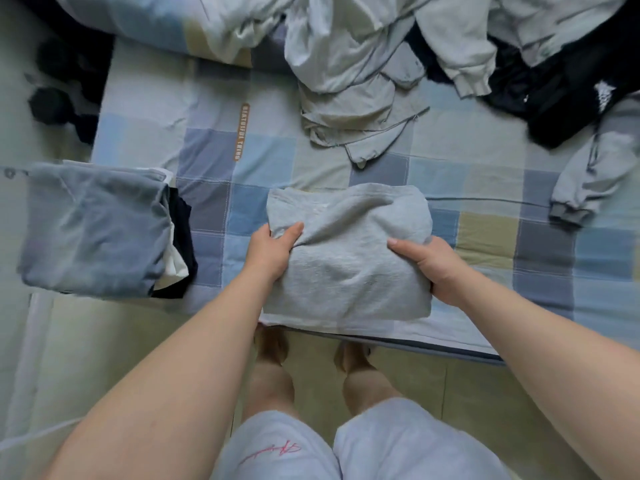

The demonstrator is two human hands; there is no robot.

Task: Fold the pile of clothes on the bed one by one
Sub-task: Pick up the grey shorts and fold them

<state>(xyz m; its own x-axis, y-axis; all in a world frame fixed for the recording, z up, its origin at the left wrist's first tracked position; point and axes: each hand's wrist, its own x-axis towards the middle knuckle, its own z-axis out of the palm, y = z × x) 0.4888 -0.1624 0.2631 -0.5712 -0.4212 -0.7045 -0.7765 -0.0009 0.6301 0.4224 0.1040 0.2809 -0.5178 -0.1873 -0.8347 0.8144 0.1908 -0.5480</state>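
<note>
Both hands gripped one folded grey garment [346, 268], which lay on the bed [485, 244] at its near edge. The left hand [273, 249] pinched the garment's left side, thumb on top and fingers tucked out of sight beneath. The right hand [438, 268] held its right side the same way, thumb laid across the top and fingers hidden under the cloth. The garment was a thick, roughly square bundle, and its near edge reached the edge of the mattress.

Left of the grey garment, and apart from it, sat one stack of folded clothes [93, 230]. Three layers could be counted there: a blue-grey piece on top, with white and black edges showing under it on the side facing the garment.

Beyond the grey garment lay the unfolded pile [349, 74], a tangle of pale pieces too mixed to count. One black garment [561, 95] lay beyond and to the right of the grey garment, touching the pale pile. One grey sleeve [588, 174] with a ribbed cuff trailed to the right, well apart from the grey garment. One rolled quilt [156, 26] lay beyond and to the left.

Below the garment, the person's two bare legs in pale shorts [363, 448] stood on the tiled floor [121, 344].
</note>
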